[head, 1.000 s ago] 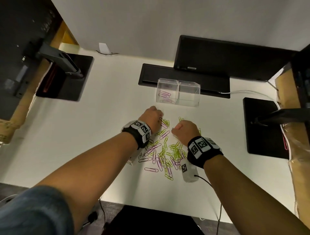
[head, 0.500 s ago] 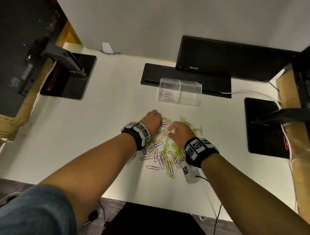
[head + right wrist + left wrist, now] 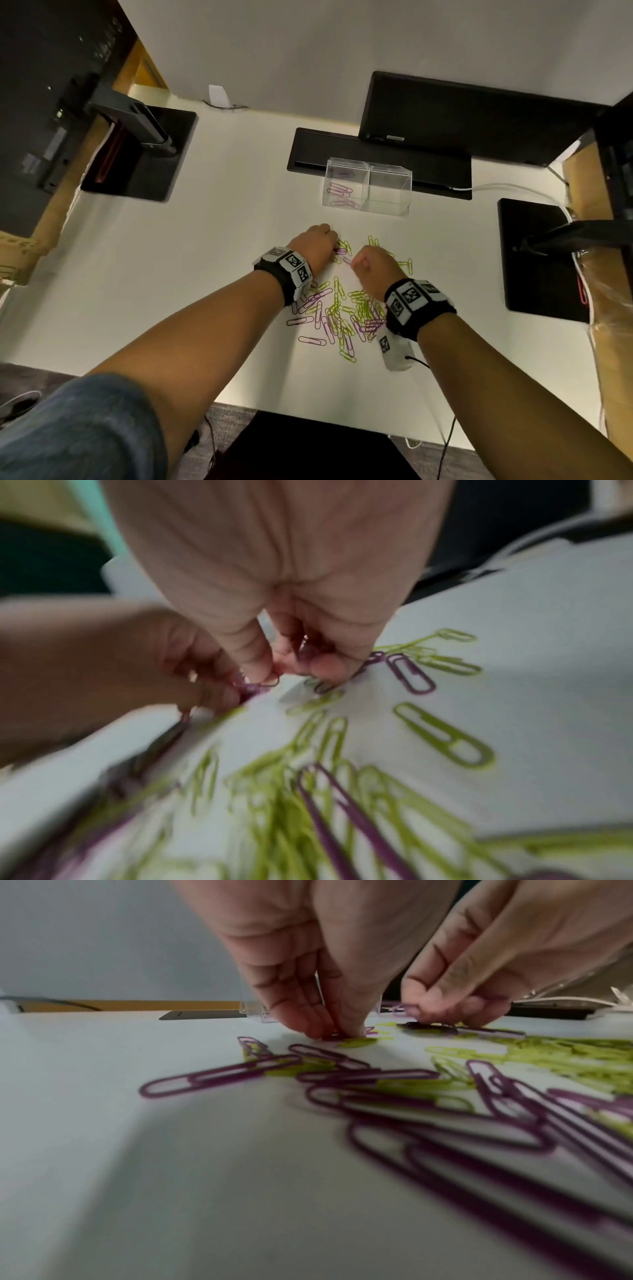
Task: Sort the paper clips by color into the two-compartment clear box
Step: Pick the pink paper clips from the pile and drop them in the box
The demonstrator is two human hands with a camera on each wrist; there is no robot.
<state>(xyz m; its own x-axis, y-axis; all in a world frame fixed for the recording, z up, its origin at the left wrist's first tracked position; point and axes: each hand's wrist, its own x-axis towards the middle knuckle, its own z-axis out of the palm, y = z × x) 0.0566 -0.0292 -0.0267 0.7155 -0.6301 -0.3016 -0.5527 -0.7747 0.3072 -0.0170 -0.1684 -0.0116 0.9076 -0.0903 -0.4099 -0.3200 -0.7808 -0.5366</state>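
Observation:
A mixed pile of purple and green paper clips lies on the white table. Behind it stands the clear two-compartment box; several purple clips lie in its left compartment, and I see none in the right. My left hand is at the pile's far edge, its fingertips pinching a purple clip against the table. Close beside it, my right hand pinches a purple clip between thumb and finger. Green clips lie loose to its right.
A black slotted bar and a dark monitor stand right behind the box. Black monitor bases sit at the left and right. A white cable runs at the back right.
My right hand has moved left and forward until it is next to my left hand. My left hand has stayed at the pile's far edge.

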